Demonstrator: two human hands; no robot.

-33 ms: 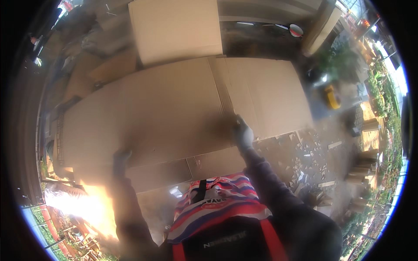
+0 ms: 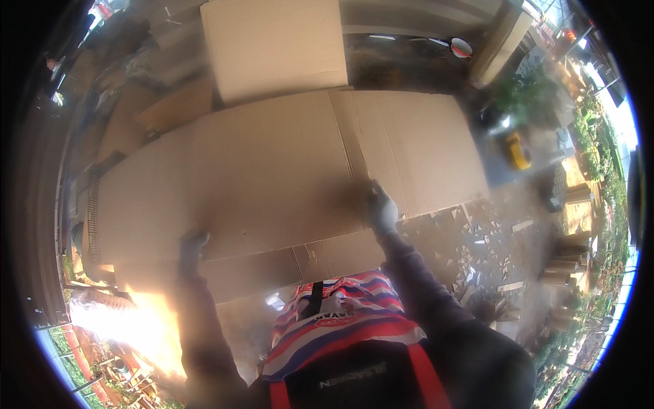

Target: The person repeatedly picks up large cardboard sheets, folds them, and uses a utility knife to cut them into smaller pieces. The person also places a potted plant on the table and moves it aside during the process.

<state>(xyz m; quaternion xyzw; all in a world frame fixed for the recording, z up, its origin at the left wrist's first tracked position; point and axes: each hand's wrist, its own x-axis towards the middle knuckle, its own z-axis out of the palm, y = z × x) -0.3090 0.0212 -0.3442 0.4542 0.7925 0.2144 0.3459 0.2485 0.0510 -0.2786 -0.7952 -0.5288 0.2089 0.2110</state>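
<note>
A large brown cardboard sheet (image 2: 272, 157) lies spread before me, crossed by fold lines, with a narrow flap (image 2: 262, 271) along its near edge. My right hand (image 2: 384, 210), in a pale glove, is closed over the sheet near the crease right of its middle. A small dark shape shows at its fingertips, too blurred to name. At the near left part of the sheet is my left hand (image 2: 195, 241), gloved and in shadow. Its fingers are too dim to make out.
Another cardboard panel (image 2: 276, 48) stands beyond the sheet. Cardboard scraps (image 2: 477, 252) litter the surface at right. A yellow object (image 2: 519, 151) and a red-and-white round item (image 2: 461, 48) lie farther right. Bright sunlight falls at lower left.
</note>
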